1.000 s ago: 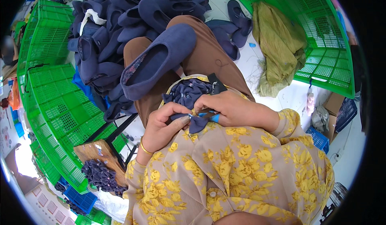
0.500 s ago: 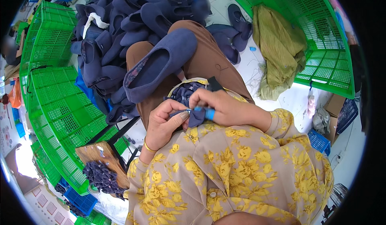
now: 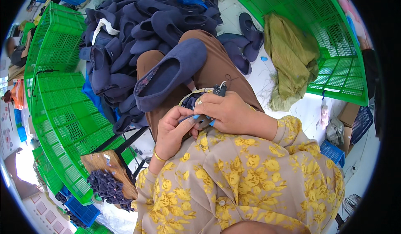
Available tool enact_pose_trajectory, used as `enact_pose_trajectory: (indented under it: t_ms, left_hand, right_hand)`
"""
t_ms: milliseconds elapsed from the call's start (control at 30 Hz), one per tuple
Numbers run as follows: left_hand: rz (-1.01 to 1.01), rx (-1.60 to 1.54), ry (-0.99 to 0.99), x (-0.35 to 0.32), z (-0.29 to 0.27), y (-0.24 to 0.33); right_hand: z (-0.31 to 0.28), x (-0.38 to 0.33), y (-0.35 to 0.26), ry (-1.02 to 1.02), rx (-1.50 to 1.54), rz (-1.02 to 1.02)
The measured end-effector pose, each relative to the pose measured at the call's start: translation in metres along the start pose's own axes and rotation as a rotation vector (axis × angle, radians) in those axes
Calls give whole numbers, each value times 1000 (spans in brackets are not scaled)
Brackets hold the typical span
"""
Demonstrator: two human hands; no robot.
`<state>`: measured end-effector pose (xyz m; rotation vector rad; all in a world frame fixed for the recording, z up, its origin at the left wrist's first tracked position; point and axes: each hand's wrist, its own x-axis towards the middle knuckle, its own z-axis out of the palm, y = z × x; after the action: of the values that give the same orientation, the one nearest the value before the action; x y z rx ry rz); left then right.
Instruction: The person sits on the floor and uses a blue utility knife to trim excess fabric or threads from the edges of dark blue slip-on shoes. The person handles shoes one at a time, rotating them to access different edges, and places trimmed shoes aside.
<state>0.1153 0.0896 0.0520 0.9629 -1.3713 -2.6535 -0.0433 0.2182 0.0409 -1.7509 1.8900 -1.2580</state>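
Close to my belly, my left hand (image 3: 169, 136) pinches a small dark navy fabric piece (image 3: 186, 118) between thumb and fingers. My right hand (image 3: 227, 113) is closed around what look like thread snips (image 3: 219, 90), with the dark handle end rising above the fist and a grey metal part near the fingertips. Blue wrapping shows on my fingers. Where the metal meets the fabric is mostly hidden by the fingers. Just beyond my hands, a light-rimmed holder of dark fabric pieces (image 3: 189, 101) sits in my lap. A navy slipper (image 3: 173, 73) rests across my legs.
Navy slippers (image 3: 125, 37) lie heaped beyond my knees. Green crates (image 3: 62, 121) stand at left, another green crate (image 3: 338, 46) at far right. An olive cloth (image 3: 288, 58) lies on the right. A wooden stool (image 3: 108, 167) at left bears a dark fabric bundle (image 3: 106, 186).
My right hand has turned, and the grey metal part now shows beside the fabric piece. My left hand keeps its pinch. The whole view has shifted slightly.
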Motion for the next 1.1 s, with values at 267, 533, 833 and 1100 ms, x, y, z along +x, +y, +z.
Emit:
enact_pose_trajectory:
  t_ms: [267, 533, 833, 1100]
  left_hand:
    - [2, 97, -41, 5, -2, -12]
    - [-23, 164, 0, 8, -5, -21]
    - [-49, 238, 12, 10, 0, 3]
    - [85, 383, -17, 18, 14, 30]
  right_hand:
    - [9, -6, -2, 106, -56, -22]
    - [5, -6, -4, 14, -134, -127]
    - [-63, 15, -1, 278, 1364, 596]
    - [-195, -4, 33, 768, 1197, 216]
